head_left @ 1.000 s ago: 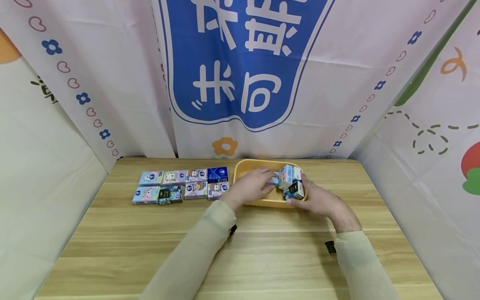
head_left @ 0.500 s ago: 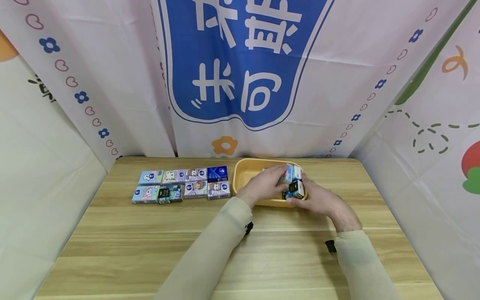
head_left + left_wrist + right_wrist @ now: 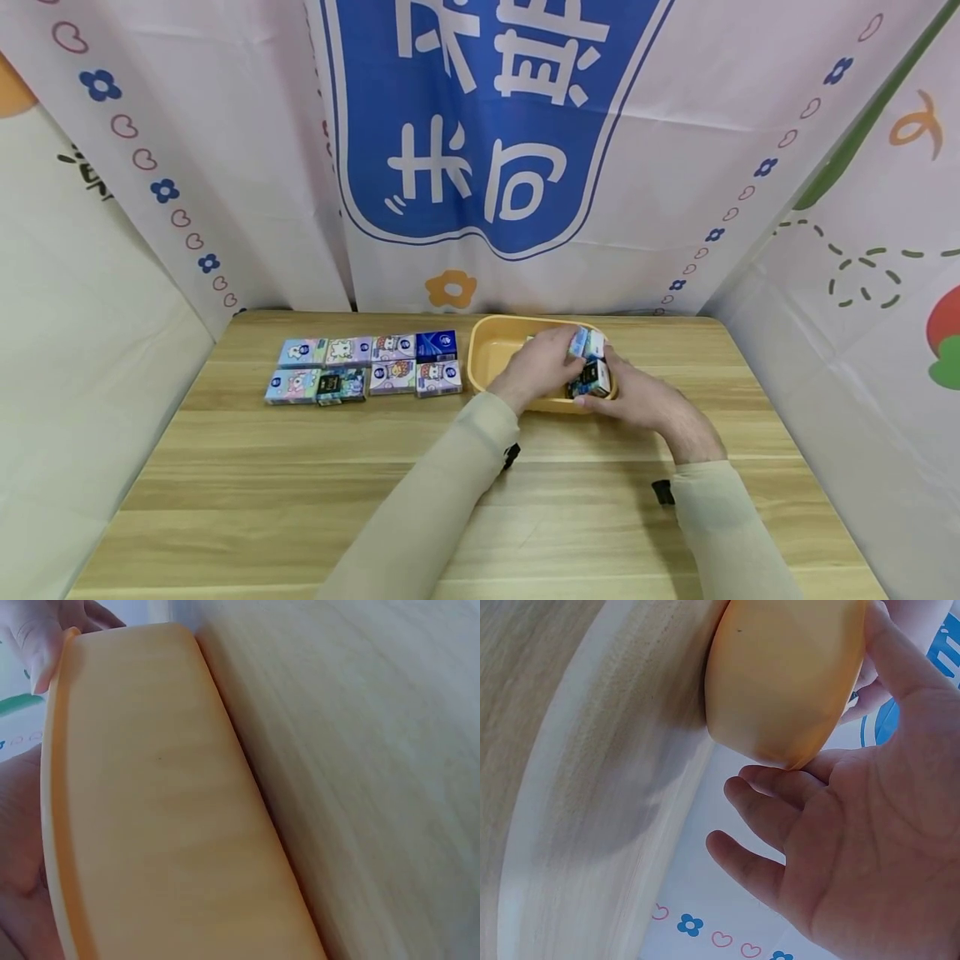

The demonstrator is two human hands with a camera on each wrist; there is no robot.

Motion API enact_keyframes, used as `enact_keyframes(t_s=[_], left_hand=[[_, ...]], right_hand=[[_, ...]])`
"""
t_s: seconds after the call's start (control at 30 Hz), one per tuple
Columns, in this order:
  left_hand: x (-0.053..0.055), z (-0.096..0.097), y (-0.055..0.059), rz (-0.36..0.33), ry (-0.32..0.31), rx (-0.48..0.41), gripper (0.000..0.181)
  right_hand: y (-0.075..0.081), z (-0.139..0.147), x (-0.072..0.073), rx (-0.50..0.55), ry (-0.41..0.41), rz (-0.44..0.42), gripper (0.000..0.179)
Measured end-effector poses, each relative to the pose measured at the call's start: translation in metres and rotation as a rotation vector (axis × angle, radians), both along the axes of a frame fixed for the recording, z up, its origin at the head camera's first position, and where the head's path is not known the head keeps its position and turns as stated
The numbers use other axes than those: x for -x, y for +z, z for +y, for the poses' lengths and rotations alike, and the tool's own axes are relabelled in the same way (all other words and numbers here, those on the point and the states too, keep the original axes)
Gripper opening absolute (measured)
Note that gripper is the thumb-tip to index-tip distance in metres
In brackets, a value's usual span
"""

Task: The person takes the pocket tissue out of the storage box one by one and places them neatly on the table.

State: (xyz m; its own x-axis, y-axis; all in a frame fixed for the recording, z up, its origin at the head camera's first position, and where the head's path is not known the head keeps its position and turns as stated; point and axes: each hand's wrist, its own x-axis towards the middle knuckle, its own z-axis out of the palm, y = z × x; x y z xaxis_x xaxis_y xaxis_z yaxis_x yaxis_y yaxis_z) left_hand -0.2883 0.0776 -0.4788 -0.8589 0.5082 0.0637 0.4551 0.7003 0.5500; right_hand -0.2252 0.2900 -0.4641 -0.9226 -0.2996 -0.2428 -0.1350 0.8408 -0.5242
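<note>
Left hand shifted right; boxes between hands, left grip unclear.

Yellow basket: left end is accessible from above; middle is blocked by left hand, right end by boxes, right hand.

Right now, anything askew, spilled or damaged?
Slightly askew: the front row of packs steps, its left two sitting lower in the head view than its right two, so its edge looks uneven. No spill or damage stands out; the left hand hides part of the bin.
</note>
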Motion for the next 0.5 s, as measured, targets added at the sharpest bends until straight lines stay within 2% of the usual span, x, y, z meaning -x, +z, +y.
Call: enact_keyframes(t_s=[0.2, 0.37, 0.5], left_hand=[[0.002, -0.005, 0.002, -0.008, 0.019, -0.012, 0.054], [0.003, -0.01, 0.003, 0.006, 0.042, 0.026, 0.059], [0.004, -0.016, 0.006, 0.009, 0.045, 0.056, 0.053]], right_hand=[[0.0, 0.0, 0.0, -0.019, -0.009, 0.0, 0.129], [0.0, 0.0, 0.0, -0.011, -0.014, -0.01, 0.13], [0.0, 0.0, 0.0, -0.035, -0.028, -0.018, 0.132]])
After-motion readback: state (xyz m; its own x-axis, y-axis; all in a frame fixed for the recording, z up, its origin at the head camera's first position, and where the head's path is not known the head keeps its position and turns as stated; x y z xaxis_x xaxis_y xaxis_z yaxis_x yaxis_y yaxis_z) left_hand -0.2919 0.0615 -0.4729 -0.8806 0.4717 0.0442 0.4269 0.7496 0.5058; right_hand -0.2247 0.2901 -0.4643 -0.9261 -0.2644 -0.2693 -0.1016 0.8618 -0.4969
